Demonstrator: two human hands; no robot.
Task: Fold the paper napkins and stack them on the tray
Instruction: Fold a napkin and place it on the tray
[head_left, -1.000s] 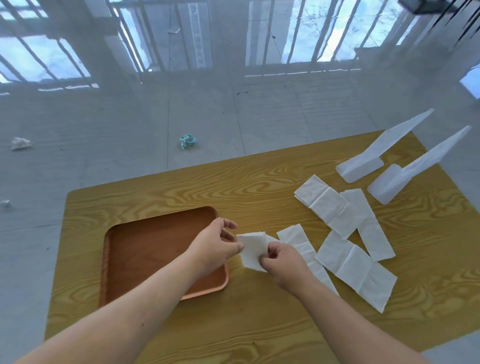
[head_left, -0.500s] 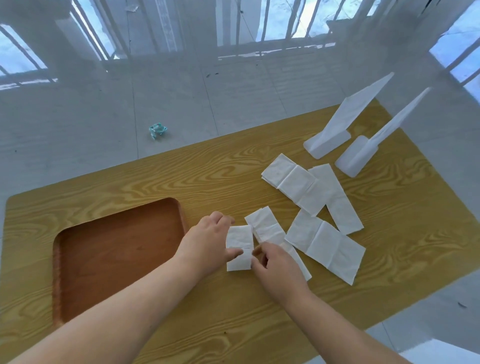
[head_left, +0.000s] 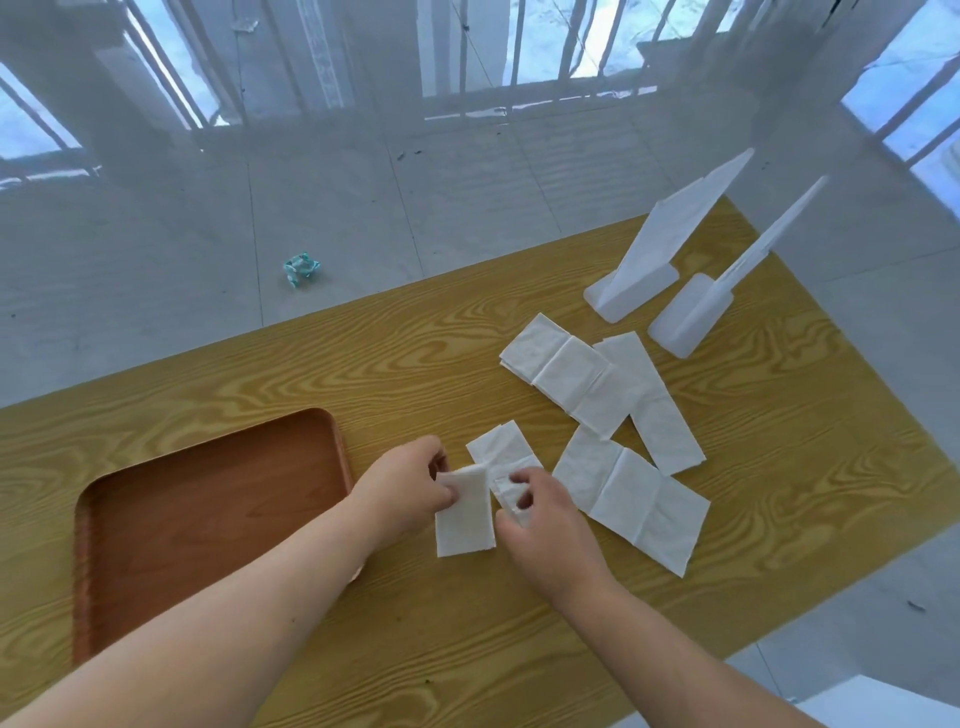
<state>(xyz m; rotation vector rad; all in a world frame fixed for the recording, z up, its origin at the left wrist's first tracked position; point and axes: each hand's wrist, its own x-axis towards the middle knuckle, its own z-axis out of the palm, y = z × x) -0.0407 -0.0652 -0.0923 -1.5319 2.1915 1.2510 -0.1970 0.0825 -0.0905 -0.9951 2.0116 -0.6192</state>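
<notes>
A folded white napkin (head_left: 464, 514) lies on the wooden table (head_left: 779, 467) just right of the brown tray (head_left: 208, 514). My left hand (head_left: 410, 483) pinches its upper left corner. My right hand (head_left: 540, 512) pinches the edge of a second napkin (head_left: 501, 452) that lies right beside the first. Three more unfolded napkins (head_left: 639, 499) (head_left: 566, 374) (head_left: 657, 410) are spread out to the right, two of them overlapping. Nothing lies in the tray.
Two white plastic stands (head_left: 654, 260) (head_left: 711, 306) sit at the table's far right corner. On the grey tiled floor beyond the table lies a crumpled teal scrap (head_left: 301, 267). The table's front right edge runs close behind my right arm.
The folded napkin now lies longer and flatter on the table, and my left hand has shifted to its upper corner. My right hand has moved from it to the napkin alongside.
</notes>
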